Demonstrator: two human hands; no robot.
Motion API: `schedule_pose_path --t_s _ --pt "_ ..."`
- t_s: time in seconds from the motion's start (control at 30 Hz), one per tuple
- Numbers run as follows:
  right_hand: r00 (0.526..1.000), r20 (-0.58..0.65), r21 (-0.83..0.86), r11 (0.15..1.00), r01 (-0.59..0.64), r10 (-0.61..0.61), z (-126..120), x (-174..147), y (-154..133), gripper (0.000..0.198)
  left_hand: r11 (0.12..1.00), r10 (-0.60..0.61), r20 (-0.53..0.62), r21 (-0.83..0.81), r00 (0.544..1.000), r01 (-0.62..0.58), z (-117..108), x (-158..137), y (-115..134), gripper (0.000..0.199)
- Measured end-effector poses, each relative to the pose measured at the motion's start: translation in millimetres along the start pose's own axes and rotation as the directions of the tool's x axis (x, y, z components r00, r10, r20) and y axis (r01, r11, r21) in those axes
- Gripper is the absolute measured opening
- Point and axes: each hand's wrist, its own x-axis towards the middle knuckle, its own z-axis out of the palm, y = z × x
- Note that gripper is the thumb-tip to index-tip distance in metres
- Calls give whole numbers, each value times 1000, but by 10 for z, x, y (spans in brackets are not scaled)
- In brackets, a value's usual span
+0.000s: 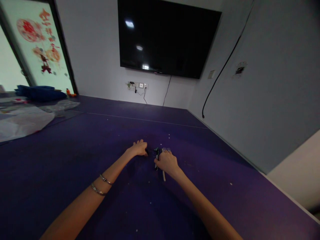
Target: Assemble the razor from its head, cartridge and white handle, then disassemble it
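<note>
Out over the purple tabletop [125, 200], my left hand [140, 148] has its fingers curled, with a small black piece [147, 152] at its thumb side. My right hand [168, 162] lies close by on the right, closed over a cluster of small things. A narrow dark green and white piece [157, 156] shows at its thumb. Clear plastic [167, 149] peeks out beyond the knuckles, and a thin white stick [164, 176] extends toward me from under the hand. The fingers hide most of what it holds.
White plastic sheeting [27, 123] and dark blue fabric [41, 92] lie at the far left, beside a small orange item [70, 93]. A television [170, 40] hangs on the wall ahead, above sockets [141, 85]. A black cable [222, 68] dangles at the right wall.
</note>
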Motion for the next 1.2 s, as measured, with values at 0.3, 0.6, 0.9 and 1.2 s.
schedule_pose_path --t_s 0.3,0.6,0.9,1.2 --pt "998 -57 90 996 11 -5 -98 105 224 23 999 43 22 -5 999 -43 67 58 -80 33" --pt "995 -100 210 977 21 0 -118 210 428 22 997 81 -24 13 996 -81 117 106 -114 32" --pt "990 -81 733 680 -18 114 -86 418 511 14 920 392 -496 206 775 -333 30 13 135 39" --pt "992 117 985 118 -123 56 -270 291 423 30 795 602 -540 338 588 -504 -38 -154 433 36"
